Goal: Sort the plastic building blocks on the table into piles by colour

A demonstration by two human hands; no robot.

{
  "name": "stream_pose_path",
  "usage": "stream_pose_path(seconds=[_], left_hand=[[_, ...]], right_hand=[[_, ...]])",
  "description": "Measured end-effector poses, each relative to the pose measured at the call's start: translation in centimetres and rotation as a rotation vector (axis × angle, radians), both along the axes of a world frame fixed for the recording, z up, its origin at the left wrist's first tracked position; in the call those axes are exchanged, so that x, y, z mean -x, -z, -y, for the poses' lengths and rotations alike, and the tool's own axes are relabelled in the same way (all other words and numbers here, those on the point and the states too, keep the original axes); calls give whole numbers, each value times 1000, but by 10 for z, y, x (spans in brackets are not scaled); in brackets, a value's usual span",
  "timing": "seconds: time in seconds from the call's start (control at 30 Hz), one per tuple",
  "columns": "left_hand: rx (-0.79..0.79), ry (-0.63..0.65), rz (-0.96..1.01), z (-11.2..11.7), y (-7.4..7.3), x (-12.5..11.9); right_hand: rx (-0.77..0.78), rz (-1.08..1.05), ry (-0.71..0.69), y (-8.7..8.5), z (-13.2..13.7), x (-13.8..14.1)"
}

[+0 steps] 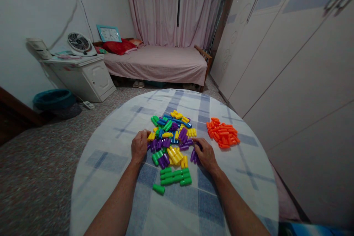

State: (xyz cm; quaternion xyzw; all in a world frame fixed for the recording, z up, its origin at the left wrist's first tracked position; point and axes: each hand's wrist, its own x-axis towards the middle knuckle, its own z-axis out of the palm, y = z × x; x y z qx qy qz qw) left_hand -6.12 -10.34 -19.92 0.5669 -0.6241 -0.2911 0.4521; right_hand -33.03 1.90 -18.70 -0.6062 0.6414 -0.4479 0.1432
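Note:
A loose pile of bullet-shaped plastic building pieces point(167, 135) in green, yellow, blue and purple lies between my hands. At its left edge is my left hand point(139, 146), fingers bent beside a yellow piece point(151, 136) and purple ones; its fingertips are partly hidden. My right hand point(205, 153) reaches in from the right, with thumb and forefinger around the end of a purple piece point(189, 142). More purple pieces point(194, 156) lie under that hand. Joined green pieces point(175, 177) sit in front of the pile, and a single green piece point(158, 189) lies nearest me.
A separate heap of orange pieces point(222, 132) is on the right of the round table with its checked cloth point(110, 188). Beyond stand a bed point(160, 62), a white cabinet point(95, 81) with a fan point(80, 43), a bin point(55, 99) and a tall wardrobe point(293, 66).

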Motion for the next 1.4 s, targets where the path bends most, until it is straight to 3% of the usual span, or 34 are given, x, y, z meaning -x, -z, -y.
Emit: stream_pose_path(seconds=[0.17,0.33,0.47,0.6,0.8,0.97,1.1,1.23,1.4], left_hand=[[-9,6,-18,2,4,-1],[-12,-2,-5,3,5,-1],[-7,1,-2,3,5,-1],[3,0,-10,2,5,-1],[-21,1,-22,3,5,-1],[-22,-1,-31,3,5,0],[-17,11,-35,2,4,0],[-8,25,-38,1,5,-1],[-17,46,-58,-3,1,-2]], right_hand=[[18,107,86,-1,-1,1],[15,127,80,-9,2,2],[5,-103,-12,-30,11,-2],[-131,-426,-126,-48,25,-11],[-189,-602,-172,-46,41,-17],[-182,-555,-179,-47,38,-18],[-190,-483,-87,-46,31,-18],[-115,-360,14,-33,24,-16],[17,-36,160,-9,17,-6]])
